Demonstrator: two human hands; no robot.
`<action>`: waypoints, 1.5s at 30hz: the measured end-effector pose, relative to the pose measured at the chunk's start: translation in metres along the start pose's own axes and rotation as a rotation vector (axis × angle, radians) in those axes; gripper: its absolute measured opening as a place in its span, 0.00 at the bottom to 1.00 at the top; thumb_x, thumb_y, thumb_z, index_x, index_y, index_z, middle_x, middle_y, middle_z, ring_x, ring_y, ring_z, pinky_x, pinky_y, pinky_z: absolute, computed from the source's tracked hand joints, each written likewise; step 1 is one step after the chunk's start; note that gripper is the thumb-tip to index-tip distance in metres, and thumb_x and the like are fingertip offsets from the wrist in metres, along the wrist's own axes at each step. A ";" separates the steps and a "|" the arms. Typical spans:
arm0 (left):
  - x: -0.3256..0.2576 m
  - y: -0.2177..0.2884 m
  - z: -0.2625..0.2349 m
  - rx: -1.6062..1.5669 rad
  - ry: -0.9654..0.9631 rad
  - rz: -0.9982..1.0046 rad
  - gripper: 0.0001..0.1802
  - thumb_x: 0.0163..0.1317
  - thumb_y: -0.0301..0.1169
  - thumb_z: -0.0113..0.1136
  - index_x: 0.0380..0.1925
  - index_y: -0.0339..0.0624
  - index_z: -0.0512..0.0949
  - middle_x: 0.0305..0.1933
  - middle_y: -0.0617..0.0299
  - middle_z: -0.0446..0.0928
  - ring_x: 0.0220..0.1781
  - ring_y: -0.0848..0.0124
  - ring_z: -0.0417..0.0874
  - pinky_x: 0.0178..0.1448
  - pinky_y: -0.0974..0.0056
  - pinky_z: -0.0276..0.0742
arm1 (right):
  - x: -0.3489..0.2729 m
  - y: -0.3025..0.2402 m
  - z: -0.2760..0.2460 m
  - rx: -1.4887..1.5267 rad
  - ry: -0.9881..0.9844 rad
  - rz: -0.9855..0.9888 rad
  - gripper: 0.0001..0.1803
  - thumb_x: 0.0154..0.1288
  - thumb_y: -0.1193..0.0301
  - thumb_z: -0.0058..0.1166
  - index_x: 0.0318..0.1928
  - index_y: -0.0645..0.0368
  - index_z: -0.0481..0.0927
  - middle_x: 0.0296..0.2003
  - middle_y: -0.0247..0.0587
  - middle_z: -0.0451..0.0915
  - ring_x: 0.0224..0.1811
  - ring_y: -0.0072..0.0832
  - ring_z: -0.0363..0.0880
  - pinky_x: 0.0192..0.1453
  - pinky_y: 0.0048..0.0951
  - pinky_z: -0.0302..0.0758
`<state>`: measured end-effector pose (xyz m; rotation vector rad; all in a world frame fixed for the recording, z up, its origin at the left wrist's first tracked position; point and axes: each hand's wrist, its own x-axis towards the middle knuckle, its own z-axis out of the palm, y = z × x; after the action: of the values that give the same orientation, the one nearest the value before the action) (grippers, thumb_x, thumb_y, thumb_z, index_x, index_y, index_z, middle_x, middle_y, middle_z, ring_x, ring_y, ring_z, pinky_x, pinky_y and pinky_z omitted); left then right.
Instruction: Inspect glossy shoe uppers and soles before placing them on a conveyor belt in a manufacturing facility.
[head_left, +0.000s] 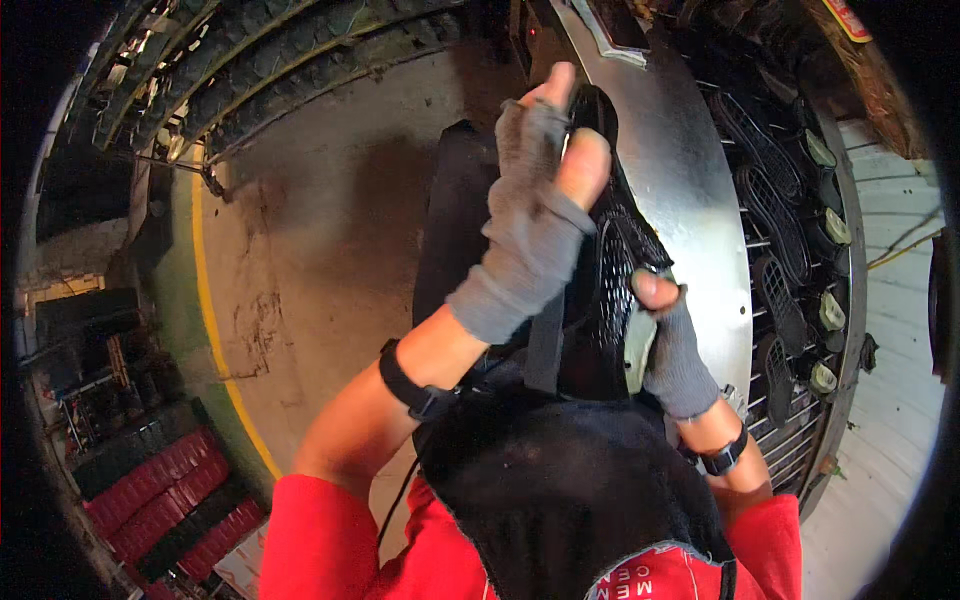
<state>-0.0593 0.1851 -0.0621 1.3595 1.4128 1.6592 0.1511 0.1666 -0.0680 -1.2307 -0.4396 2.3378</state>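
Fingers, left hand (540,180): thumb and one tip bare past a grey glove (515,270), at the upper end of the shoe (612,265); blurred, grip cannot be told.
Fingers, right hand (672,345): thumb against the shoe's right edge, the others hidden.
Shoe: black, mesh-sided, between the hands, beyond the apron (570,465); upper end partly covered.
Table (690,170): metal, beside the shoe; partly hidden.
Soles (775,285): black, racked, right of table.
Shelves (255,85): upper left; contents dim, cut off.
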 end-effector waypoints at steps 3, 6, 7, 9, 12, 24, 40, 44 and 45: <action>-0.020 -0.014 -0.010 -0.307 -0.148 -0.400 0.45 0.80 0.52 0.51 0.83 0.37 0.50 0.81 0.51 0.61 0.80 0.61 0.63 0.83 0.58 0.57 | 0.033 -0.011 0.009 0.051 -0.164 -0.118 0.32 0.69 0.60 0.60 0.68 0.68 0.75 0.56 0.52 0.86 0.56 0.40 0.89 0.65 0.43 0.86; -0.061 -0.033 -0.014 -0.490 -0.196 -0.672 0.43 0.81 0.51 0.52 0.83 0.34 0.51 0.81 0.53 0.61 0.78 0.66 0.66 0.81 0.62 0.60 | 0.052 -0.003 0.013 -0.036 -0.048 -0.211 0.30 0.71 0.61 0.57 0.67 0.68 0.76 0.55 0.50 0.87 0.55 0.36 0.88 0.64 0.38 0.85; -0.073 -0.041 -0.015 -0.545 -0.155 -0.915 0.42 0.81 0.50 0.52 0.82 0.33 0.53 0.80 0.53 0.63 0.76 0.68 0.68 0.79 0.63 0.62 | 0.056 0.001 0.013 -0.049 -0.083 -0.275 0.29 0.72 0.61 0.57 0.66 0.68 0.76 0.56 0.49 0.87 0.55 0.35 0.88 0.65 0.36 0.84; -0.090 -0.057 -0.014 -0.453 -0.096 -0.889 0.40 0.82 0.49 0.51 0.81 0.32 0.56 0.78 0.54 0.66 0.74 0.69 0.69 0.79 0.64 0.63 | 0.064 0.011 0.011 -0.034 -0.065 -0.303 0.29 0.73 0.61 0.56 0.66 0.68 0.76 0.56 0.48 0.86 0.55 0.34 0.88 0.65 0.35 0.83; -0.090 -0.065 -0.009 -0.282 -0.078 -0.714 0.35 0.83 0.46 0.50 0.77 0.31 0.63 0.73 0.56 0.74 0.73 0.70 0.71 0.79 0.64 0.62 | 0.076 0.011 0.006 -0.067 -0.078 -0.368 0.27 0.74 0.61 0.58 0.65 0.68 0.77 0.55 0.46 0.86 0.54 0.33 0.87 0.64 0.33 0.82; -0.041 -0.047 -0.001 -0.220 -0.591 -0.648 0.43 0.82 0.63 0.35 0.72 0.33 0.71 0.53 0.53 0.84 0.48 0.68 0.84 0.53 0.63 0.81 | -0.104 -0.064 -0.166 0.036 0.253 -0.648 0.24 0.76 0.49 0.52 0.55 0.56 0.80 0.43 0.36 0.84 0.42 0.24 0.85 0.50 0.29 0.84; -0.058 -0.069 0.014 -0.193 -0.432 -0.681 0.28 0.83 0.49 0.49 0.62 0.31 0.75 0.43 0.58 0.80 0.43 0.73 0.82 0.49 0.66 0.80 | -0.327 0.029 -0.443 -1.694 1.462 -0.007 0.47 0.47 0.76 0.76 0.71 0.57 0.72 0.58 0.52 0.82 0.66 0.48 0.79 0.70 0.41 0.74; -0.058 -0.073 0.009 -0.184 -0.436 -0.701 0.29 0.83 0.49 0.50 0.61 0.31 0.75 0.42 0.57 0.80 0.42 0.71 0.82 0.49 0.66 0.81 | -0.220 -0.015 -0.385 -1.701 0.819 -0.541 0.52 0.50 0.61 0.80 0.75 0.52 0.67 0.74 0.53 0.68 0.77 0.53 0.67 0.80 0.45 0.65; -0.057 -0.069 0.006 -0.231 -0.433 -0.711 0.29 0.82 0.50 0.51 0.61 0.30 0.75 0.42 0.57 0.80 0.41 0.70 0.83 0.48 0.65 0.82 | -0.206 -0.028 -0.368 -1.664 0.909 -0.479 0.52 0.48 0.60 0.80 0.73 0.52 0.68 0.73 0.53 0.69 0.75 0.54 0.69 0.78 0.47 0.67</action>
<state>-0.0474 0.1561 -0.1461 0.8624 1.1999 0.9540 0.5666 0.1048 -0.1151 -2.1572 -2.1083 0.4365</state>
